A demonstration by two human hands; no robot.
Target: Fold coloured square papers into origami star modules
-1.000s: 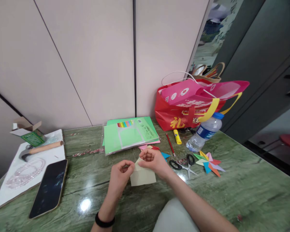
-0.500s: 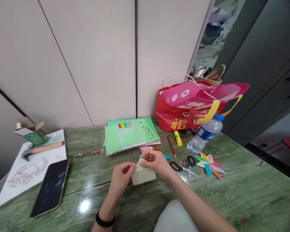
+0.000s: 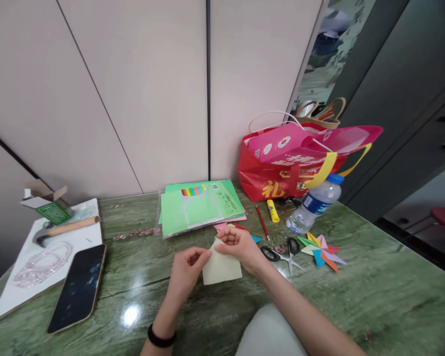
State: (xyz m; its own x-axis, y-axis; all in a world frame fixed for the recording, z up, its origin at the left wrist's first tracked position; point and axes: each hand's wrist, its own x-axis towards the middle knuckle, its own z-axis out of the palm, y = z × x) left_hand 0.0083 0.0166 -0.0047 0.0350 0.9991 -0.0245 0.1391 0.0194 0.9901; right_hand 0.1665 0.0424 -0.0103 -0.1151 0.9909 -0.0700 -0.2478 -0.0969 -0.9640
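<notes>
A pale yellow sheet of paper [image 3: 222, 270] hangs between my two hands above the green table. My left hand [image 3: 191, 263] pinches its upper left edge between thumb and forefinger. Thumb and fingers of my right hand [image 3: 241, 247] are closed on the top of the same sheet, the other fingers curled. Behind the hands lie green paper packs [image 3: 203, 205] and some coloured paper pieces, partly hidden. To the right are black-handled scissors [image 3: 289, 256], spread open, and a multicoloured folded paper star [image 3: 323, 253].
A red pencil [image 3: 262, 222], a yellow glue stick [image 3: 273, 211], a water bottle [image 3: 313, 207] and a red bag [image 3: 274, 180] stand or lie at the back right. On the left are a phone [image 3: 78, 287], a white board [image 3: 13, 291], a wooden-handled tool [image 3: 74, 226] and a small box [image 3: 55, 211].
The folded-looking flap at the top of the pale sheet no longer shows, and the sheet now looks flatter. Both hands have barely moved.
</notes>
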